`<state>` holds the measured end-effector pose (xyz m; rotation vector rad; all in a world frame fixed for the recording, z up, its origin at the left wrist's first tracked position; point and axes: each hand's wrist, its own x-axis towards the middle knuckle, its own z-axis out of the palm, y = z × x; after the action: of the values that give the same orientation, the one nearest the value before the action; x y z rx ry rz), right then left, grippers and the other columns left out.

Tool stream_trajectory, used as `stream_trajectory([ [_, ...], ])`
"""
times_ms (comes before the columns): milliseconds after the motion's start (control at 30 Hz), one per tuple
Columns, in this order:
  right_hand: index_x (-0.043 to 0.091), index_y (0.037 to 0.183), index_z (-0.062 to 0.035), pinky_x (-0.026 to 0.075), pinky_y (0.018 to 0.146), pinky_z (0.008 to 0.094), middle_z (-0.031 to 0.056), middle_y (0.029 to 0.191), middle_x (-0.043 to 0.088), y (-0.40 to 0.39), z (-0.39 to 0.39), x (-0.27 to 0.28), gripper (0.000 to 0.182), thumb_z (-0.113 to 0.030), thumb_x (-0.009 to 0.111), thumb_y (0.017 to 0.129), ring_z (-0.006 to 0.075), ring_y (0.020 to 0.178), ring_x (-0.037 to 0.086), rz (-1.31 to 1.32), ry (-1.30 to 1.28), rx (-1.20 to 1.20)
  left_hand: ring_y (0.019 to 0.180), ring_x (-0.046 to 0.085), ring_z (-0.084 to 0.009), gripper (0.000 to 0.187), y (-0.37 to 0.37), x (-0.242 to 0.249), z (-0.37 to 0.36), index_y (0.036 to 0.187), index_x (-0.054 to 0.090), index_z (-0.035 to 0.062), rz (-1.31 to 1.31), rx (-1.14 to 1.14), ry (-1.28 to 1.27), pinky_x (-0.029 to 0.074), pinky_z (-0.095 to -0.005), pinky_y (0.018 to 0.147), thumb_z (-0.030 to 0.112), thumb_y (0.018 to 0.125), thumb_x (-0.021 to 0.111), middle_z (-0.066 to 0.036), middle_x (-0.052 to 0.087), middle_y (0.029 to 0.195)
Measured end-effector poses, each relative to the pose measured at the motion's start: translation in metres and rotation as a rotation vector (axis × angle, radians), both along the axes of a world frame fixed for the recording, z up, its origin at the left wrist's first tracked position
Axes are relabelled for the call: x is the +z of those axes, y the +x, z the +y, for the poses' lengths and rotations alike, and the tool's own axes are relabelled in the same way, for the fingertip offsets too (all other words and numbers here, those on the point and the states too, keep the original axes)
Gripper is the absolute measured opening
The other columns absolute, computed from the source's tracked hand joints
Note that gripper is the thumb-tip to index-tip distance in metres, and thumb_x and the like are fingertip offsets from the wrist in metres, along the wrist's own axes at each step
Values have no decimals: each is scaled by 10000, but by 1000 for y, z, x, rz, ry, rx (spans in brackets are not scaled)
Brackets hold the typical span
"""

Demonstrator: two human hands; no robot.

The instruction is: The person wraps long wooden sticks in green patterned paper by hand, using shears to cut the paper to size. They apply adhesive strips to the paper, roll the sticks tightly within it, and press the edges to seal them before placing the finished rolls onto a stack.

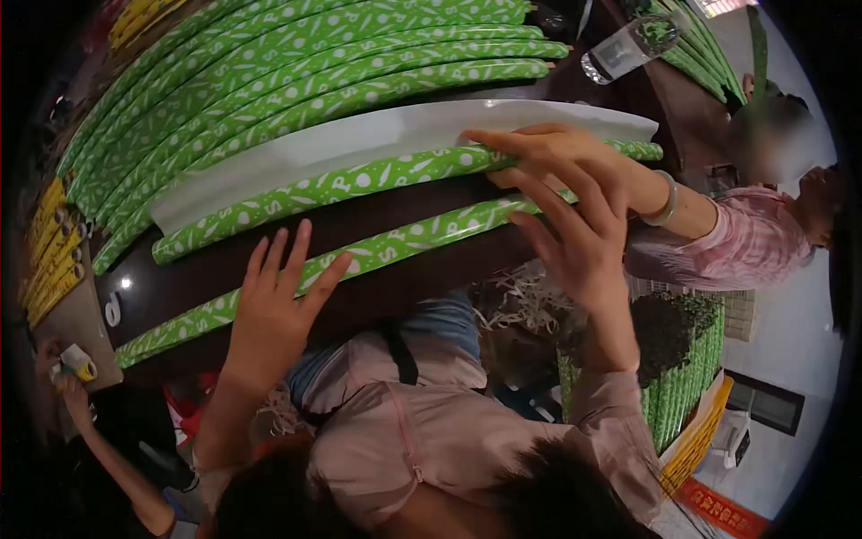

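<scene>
A rolled tube of green patterned paper [413, 238] lies nearest my body along the dark table [386, 289]. My left hand [280, 301] rests on its left half, palm down with the fingers spread. Over the right end of the same roll is my right hand [579, 247], fingers apart and slightly curved. Just beyond lies a second green paper roll [359, 182], partly unrolled, with its white underside [404, 128] showing. A co-worker's hand [566, 157] with a bracelet reaches in from the right onto that second roll, overlapping my right fingertips in this view.
Several finished green rolls [305, 85] are lined up across the far side. A clear bottle [633, 49] lies at the back right. A white tape ring [112, 310] sits at the left. Yellow rolls [56, 256] and another person's hand [72, 382] are at the far left.
</scene>
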<state>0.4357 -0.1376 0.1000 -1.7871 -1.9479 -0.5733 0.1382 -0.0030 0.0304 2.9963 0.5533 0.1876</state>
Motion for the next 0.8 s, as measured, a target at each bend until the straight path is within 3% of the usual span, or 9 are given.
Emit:
stream_trajectory([
  [100,660,1020,-59,436,890,379,52,1042,611,7,55,-16,300,-169,735,751,219,1027,557,-53,-176,182,1236,487,-422,664,-2,1,-2,1449,455,255,-1,5,-8,350,-530,1082,-5,841,517,-227,363,1495],
  [167,613,1186,-29,462,871,388,85,1057,627,8,74,-30,469,-151,735,751,254,1025,582,-224,-455,294,1240,488,-419,680,-3,-2,-2,1456,446,264,-39,-8,26,349,-530,1083,-10,837,516,-228,351,1501],
  [267,616,1137,-14,469,868,364,80,1013,619,2,90,-26,393,-125,691,768,239,999,604,-346,-516,296,1243,489,-418,691,-4,-4,-2,1462,438,272,-29,-2,20,350,-529,1082,-12,836,515,-225,345,1506],
  [367,619,1093,-6,477,836,337,75,978,614,4,99,-30,321,-95,646,786,229,963,615,-301,-466,343,1337,414,-411,626,-2,0,-2,1409,508,215,-14,4,-25,332,-541,1096,-33,835,512,-225,351,1508],
  [467,613,1062,0,488,805,339,72,936,604,-4,105,-45,298,-89,627,779,237,926,612,-260,-369,370,1268,476,-421,654,0,-4,-1,1434,482,257,-40,-3,11,355,-533,1078,-15,840,508,-225,373,1496],
  [600,646,851,-31,488,747,333,51,859,586,-26,121,-67,160,-114,629,717,214,819,601,-254,-194,413,1293,458,-423,590,1,-1,-2,1389,541,216,-9,13,-16,343,-539,1082,-20,850,498,-228,385,1492],
  [667,659,753,-50,475,722,309,40,816,587,-39,129,-68,98,-134,628,712,193,812,592,-229,-224,397,1310,442,-429,565,2,-3,0,1385,542,190,1,-21,-22,334,-549,1085,-13,860,495,-237,384,1488],
  [800,663,723,-49,464,701,303,32,774,580,-55,142,-76,100,-143,630,707,196,809,584,-190,-144,386,1329,420,-440,538,2,3,-1,1382,538,157,25,-29,-12,329,-559,1087,-3,870,490,-262,375,1483],
])
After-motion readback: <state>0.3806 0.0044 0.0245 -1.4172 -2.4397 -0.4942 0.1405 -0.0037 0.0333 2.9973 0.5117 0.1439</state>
